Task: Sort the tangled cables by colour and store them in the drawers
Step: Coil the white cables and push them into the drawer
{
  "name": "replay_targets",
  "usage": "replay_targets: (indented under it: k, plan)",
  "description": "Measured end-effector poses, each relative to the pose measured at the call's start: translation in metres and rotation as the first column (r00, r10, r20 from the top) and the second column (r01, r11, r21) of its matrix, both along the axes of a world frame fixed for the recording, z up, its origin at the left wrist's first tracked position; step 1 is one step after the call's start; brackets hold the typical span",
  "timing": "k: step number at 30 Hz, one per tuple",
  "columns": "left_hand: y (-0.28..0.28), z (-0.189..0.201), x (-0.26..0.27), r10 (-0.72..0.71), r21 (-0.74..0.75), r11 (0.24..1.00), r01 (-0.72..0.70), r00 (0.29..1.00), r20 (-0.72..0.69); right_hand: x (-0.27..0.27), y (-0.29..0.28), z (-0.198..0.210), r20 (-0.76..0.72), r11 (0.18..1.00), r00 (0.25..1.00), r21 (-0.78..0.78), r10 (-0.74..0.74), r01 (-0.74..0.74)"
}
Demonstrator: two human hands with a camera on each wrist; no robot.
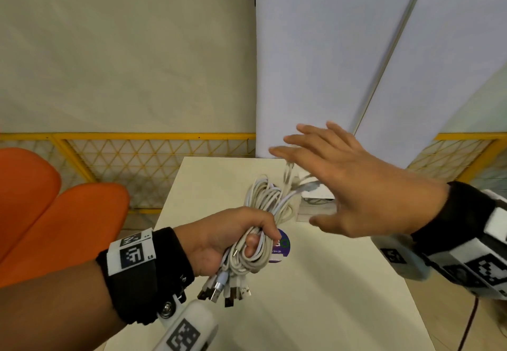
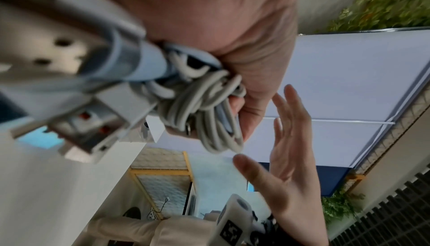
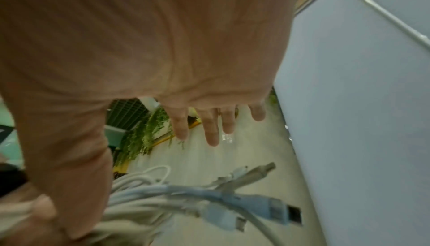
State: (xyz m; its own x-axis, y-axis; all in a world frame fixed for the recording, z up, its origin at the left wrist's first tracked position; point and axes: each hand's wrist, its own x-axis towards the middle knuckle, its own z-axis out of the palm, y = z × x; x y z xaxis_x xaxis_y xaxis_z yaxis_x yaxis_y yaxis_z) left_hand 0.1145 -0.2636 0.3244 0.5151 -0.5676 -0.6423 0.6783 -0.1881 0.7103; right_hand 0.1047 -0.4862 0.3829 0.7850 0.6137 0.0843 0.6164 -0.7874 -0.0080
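Observation:
My left hand (image 1: 233,238) grips a coiled bundle of white cables (image 1: 263,202) above the cream table (image 1: 315,295). Their USB plugs (image 1: 222,293) hang out below my fist. The left wrist view shows the same white cables (image 2: 204,106) wrapped in my curled fingers, with blurred plugs close to the lens. My right hand (image 1: 337,183) hovers flat with straight, spread fingers just right of the bundle and holds nothing. Under it stands a small white drawer unit (image 1: 315,208), mostly hidden. In the right wrist view the cable ends (image 3: 256,207) stick out beneath my right hand (image 3: 209,126).
A round purple sticker (image 1: 281,245) lies on the table under the bundle. Orange seats (image 1: 55,213) stand at the left. A yellow mesh fence (image 1: 153,164) runs behind the table, and white panels (image 1: 343,62) rise at the back right.

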Motion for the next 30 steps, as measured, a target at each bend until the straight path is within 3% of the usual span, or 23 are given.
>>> replay_targets:
  k: [3, 7, 11, 15, 21, 26, 30]
  plan:
    - [-0.002, 0.004, 0.002, -0.007, -0.047, 0.999, 0.006, 1.0, -0.014, -0.011, 0.017, -0.008, 0.169, 0.987, 0.983, -0.155, 0.065, -0.038]
    - [-0.012, 0.015, -0.008, -0.128, -0.01, 0.992, 0.128, 0.991, 0.042, -0.013, 0.037, -0.021, 0.314, 0.947, 0.919, -0.284, 0.24, -0.15]
    - [-0.012, 0.019, -0.013, -0.241, 0.12, 0.966, 0.227, 0.964, 0.116, -0.009, 0.042, -0.023, 0.325, 0.929, 0.88, -0.248, 0.348, -0.275]
    - [-0.011, 0.027, -0.019, -0.332, 0.205, 0.935, 0.288, 0.915, 0.228, -0.008, 0.045, -0.025, 0.266, 0.934, 0.9, -0.192, 0.346, -0.302]
    - [-0.01, 0.032, -0.022, -0.323, 0.274, 0.936, 0.22, 0.844, 0.427, 0.0, 0.046, -0.019, 0.257, 0.931, 0.904, -0.227, 0.341, -0.287]
    - [-0.013, 0.026, -0.028, -0.311, 0.384, 0.921, 0.073, 0.731, 0.608, 0.01, 0.038, -0.018, 0.321, 0.94, 0.895, -0.243, 0.31, -0.238]
    - [-0.013, 0.018, -0.027, -0.287, 0.372, 0.927, 0.056, 0.743, 0.605, 0.014, 0.033, -0.022, 0.335, 0.924, 0.872, -0.264, 0.358, -0.278]
